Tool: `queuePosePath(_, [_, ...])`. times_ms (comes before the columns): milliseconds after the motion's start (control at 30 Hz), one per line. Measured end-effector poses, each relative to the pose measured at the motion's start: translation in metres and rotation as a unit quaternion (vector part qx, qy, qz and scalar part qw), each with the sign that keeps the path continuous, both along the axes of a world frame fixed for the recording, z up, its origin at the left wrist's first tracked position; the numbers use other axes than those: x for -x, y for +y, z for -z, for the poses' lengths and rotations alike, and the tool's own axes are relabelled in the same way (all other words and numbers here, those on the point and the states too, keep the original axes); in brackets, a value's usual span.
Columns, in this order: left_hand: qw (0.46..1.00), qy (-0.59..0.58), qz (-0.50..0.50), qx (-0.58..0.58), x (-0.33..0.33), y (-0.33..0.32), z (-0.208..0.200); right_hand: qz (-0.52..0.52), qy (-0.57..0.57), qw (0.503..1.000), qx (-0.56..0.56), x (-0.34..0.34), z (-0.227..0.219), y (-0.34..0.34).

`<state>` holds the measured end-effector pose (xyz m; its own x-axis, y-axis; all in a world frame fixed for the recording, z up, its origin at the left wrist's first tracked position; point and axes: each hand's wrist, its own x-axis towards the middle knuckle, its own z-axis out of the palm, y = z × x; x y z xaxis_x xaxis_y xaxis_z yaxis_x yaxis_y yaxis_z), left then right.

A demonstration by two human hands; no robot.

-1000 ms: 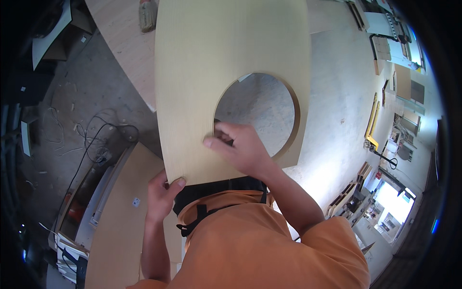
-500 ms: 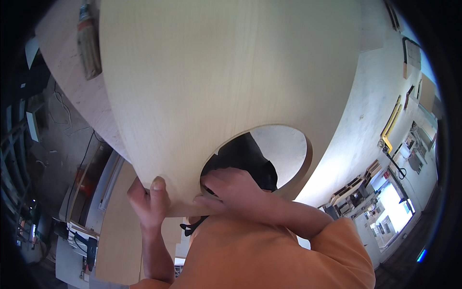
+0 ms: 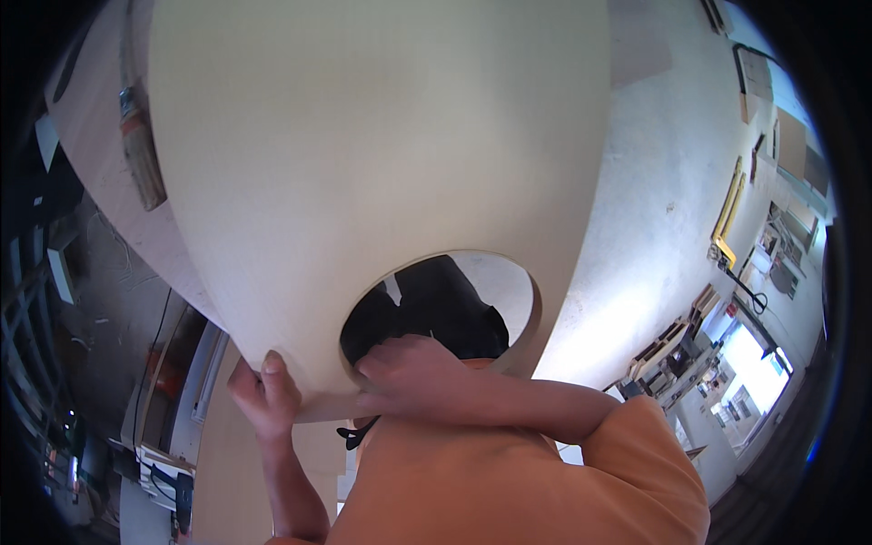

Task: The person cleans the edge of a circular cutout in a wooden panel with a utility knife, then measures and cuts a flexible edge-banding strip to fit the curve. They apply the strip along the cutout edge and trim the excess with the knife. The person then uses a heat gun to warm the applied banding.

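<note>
A large pale wooden board stretches away from my body, with an oval-looking cut-out near its close end. My left hand is closed round the near left corner, its thumb on the top face. At the near rim of the cut-out is my right hand, its fingers curled over the narrow strip of board between opening and edge. Some of those fingertips are hidden. Dark cloth shows through the opening. A wood-handled chisel lies on the worktop left of the board.
The pinkish worktop runs along the left. A pale surface spreads to the right, with a yellow-framed tool beyond it. Below left are a wooden panel, a black cable and a dark drill-like tool.
The board and both hands have shifted a little left in the view, and the chisel appears lower. Both hands keep their hold.
</note>
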<state>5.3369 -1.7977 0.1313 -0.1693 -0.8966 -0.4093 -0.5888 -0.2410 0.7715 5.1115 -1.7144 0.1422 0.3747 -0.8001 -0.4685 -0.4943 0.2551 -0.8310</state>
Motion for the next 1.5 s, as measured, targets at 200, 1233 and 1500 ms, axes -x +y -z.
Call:
queuePosePath(200, [0.999,-0.007,0.000,-0.032,-0.001,0.004,0.000,-0.046,-0.017,0.998,-0.046,0.010,0.000,0.020])
queuePosePath(1233, [0.983,-0.126,-0.024,0.131,-0.014,0.024,-0.025,-0.205,0.056,0.977,-0.028,-0.002,-0.045,0.000])
queuePosePath(1500, [0.869,-0.091,-0.380,0.302,-0.026,0.108,-0.015,-0.204,-0.001,0.979,0.020,0.008,-0.022,0.003])
